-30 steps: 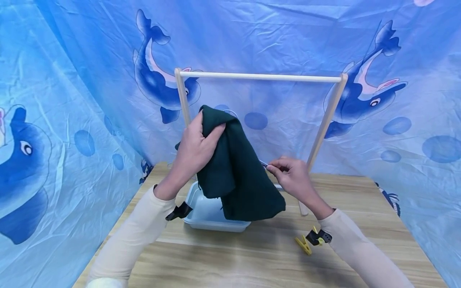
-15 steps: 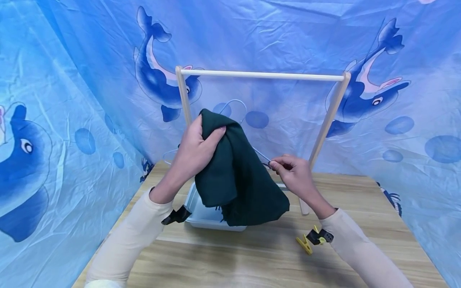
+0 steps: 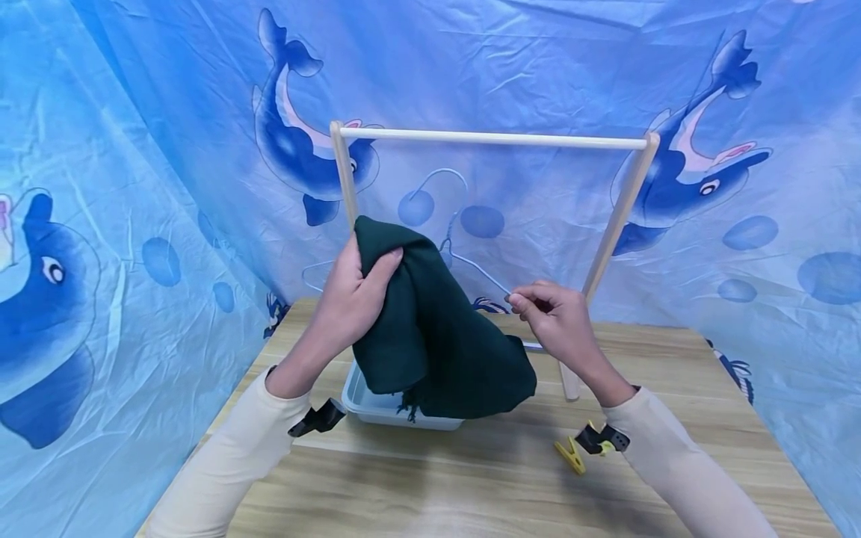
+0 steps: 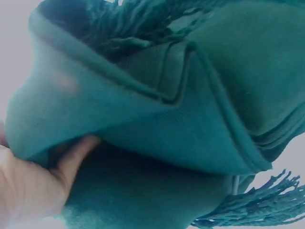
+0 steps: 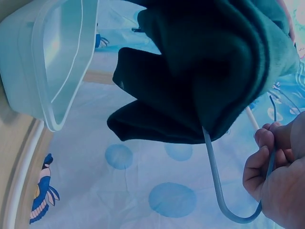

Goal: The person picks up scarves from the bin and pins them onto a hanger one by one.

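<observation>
A dark green scarf (image 3: pixel 457 359) with a fringed end hangs in folds above the table. My left hand (image 3: pixel 353 295) grips its upper left part, thumb on the near side; in the left wrist view the thumb goes under a fold, and fringe (image 4: pixel 257 205) shows at the lower right. Behind the scarf is a light blue wire hanger (image 3: pixel 480 270), its hook upright. My right hand (image 3: pixel 554 317) pinches the hanger's right shoulder end. In the right wrist view the hanger's wire (image 5: pixel 217 186) runs into the scarf's folds; the part inside is hidden.
A rack with a white top rail (image 3: pixel 491 138) and wooden posts stands behind the hands. Under the scarf sits a pale blue plastic tub (image 3: pixel 403 421). Yellow clothespins (image 3: pixel 570 456) lie by the right wrist on the wooden table (image 3: pixel 471 493). A blue dolphin-print sheet surrounds it.
The hanger has risen, so its hook and right shoulder now show above the scarf. My right hand has shifted slightly up and right; my left hand, with the scarf, has moved left and down.
</observation>
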`<state>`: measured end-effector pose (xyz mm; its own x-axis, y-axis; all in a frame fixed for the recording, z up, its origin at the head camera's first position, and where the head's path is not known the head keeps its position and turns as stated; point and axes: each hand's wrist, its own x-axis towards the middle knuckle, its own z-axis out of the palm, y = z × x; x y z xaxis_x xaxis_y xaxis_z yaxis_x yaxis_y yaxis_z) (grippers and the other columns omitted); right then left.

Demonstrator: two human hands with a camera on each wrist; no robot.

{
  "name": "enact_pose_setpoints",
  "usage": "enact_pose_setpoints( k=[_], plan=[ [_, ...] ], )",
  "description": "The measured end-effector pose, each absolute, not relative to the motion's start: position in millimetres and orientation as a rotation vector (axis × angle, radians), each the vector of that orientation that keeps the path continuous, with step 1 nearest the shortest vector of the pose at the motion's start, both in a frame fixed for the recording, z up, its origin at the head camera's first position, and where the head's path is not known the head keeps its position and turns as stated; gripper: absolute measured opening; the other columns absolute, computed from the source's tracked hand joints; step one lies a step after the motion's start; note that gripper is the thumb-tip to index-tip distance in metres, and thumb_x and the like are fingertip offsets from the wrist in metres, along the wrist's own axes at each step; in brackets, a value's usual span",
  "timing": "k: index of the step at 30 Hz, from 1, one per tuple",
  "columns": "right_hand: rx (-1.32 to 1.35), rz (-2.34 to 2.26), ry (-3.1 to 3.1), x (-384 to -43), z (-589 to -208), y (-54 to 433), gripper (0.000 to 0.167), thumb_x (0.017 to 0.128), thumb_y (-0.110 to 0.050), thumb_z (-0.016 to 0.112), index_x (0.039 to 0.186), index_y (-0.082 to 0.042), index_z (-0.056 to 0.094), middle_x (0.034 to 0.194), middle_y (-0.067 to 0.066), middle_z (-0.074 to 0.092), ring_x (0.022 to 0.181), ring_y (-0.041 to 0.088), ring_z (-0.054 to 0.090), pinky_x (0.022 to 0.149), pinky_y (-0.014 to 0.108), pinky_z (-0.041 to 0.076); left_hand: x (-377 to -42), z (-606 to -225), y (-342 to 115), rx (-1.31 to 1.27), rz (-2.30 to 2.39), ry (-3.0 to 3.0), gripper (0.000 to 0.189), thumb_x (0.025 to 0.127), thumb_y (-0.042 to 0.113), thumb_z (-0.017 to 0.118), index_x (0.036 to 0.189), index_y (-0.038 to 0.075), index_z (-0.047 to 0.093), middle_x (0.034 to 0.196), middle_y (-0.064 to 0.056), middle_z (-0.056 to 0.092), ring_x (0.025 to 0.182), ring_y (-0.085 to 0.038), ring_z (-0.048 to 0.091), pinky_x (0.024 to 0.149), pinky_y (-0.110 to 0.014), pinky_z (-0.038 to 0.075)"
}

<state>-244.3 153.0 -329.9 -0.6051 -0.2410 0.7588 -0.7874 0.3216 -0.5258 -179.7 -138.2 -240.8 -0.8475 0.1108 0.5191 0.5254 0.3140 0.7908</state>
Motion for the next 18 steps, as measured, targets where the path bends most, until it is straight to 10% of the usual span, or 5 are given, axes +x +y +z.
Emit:
enact_pose_setpoints(
  k=[18],
  plan=[
    [0.889, 1.294, -2.147, -245.8, -343.1, 148.3, 0.010, 0.095, -0.002, 0.071, 0.091, -0.003, 0.080, 0.074, 0.004, 0.067, 0.062, 0.012, 0.055, 0.057, 0.020, 0.046, -188.0, -251.3, -132.8, -0.701, -1.824, -2.020, 0.024, 0.108, 0.014, 0.044, 0.127, 0.001, 0.049, 0.117, -0.016, 0.059, 0.106, -0.018, 0.059, 0.101, -0.036, 0.043]
  ],
)
